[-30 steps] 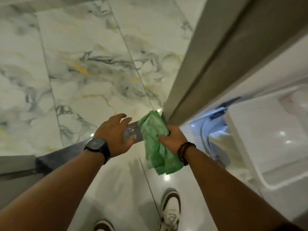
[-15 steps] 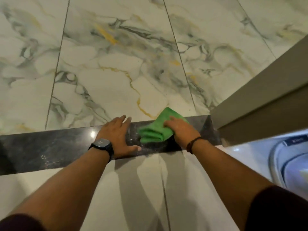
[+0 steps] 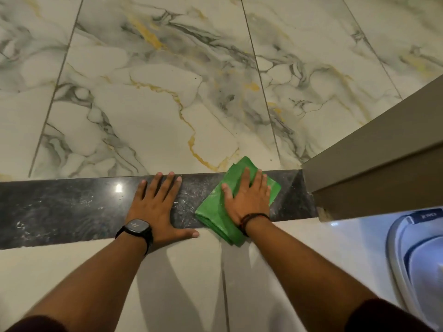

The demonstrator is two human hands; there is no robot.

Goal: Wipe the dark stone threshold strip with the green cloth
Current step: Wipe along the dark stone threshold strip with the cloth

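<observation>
**What the view is keeping back**

The right hand (image 3: 247,200) is lying flat over the green cloth (image 3: 215,212), covering its middle, so the folds beneath are going unseen. The cloth in turn is hiding the part of the dark stone threshold strip (image 3: 72,207) below it, and the left hand (image 3: 155,209) is masking another patch. The strip is running off the left edge. At the lower right, a pale blue and white object (image 3: 417,255) is being cut by the frame; its small label is reading too blurred to make out. Both upper arms are dropping out at the bottom edge.
</observation>
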